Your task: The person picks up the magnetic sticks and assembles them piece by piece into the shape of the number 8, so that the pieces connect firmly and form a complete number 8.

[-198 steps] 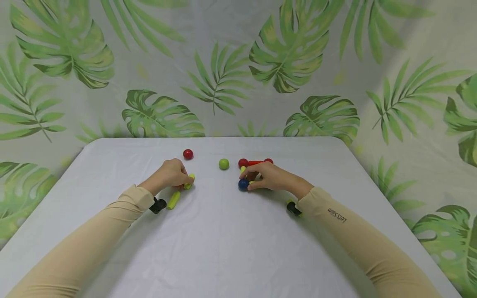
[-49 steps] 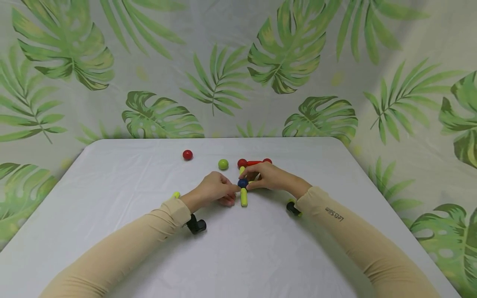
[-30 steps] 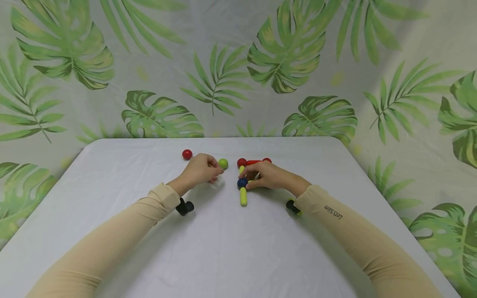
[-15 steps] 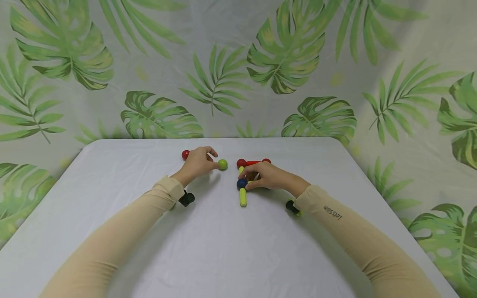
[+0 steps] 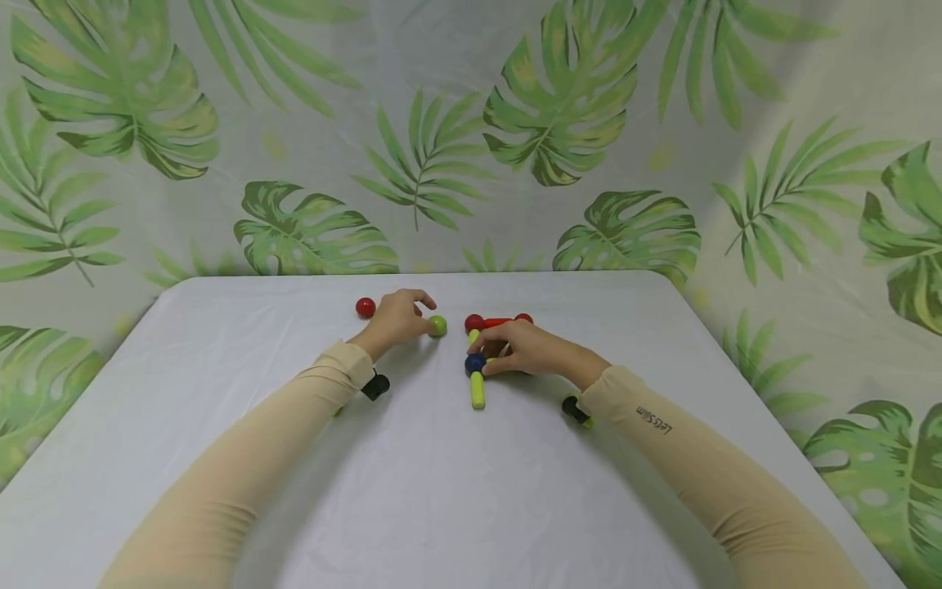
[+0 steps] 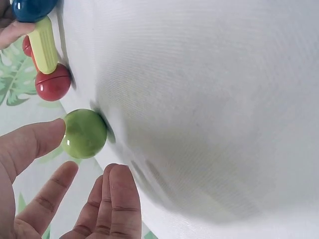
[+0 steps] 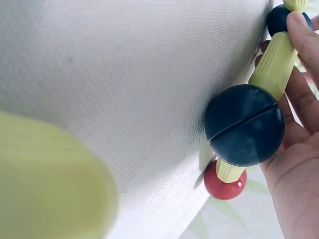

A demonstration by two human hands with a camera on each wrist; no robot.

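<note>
Left hand (image 5: 397, 317) spread, thumb at the green ball (image 6: 85, 133) on the table (image 5: 412, 491); the right hand (image 5: 536, 347) pinches the blue ball (image 5: 474, 365) between yellow sticks (image 5: 477, 393) (to steady them, I'd guess).

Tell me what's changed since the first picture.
The left hand carried a yellow stick rightward, let it go at the near side of the left blue ball, then moved left and forward to the green ball. The right hand still holds that blue ball; green ball and lone red ball unmoved.

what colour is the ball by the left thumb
Plain glossy green. The ball shows best in the left wrist view.
</note>
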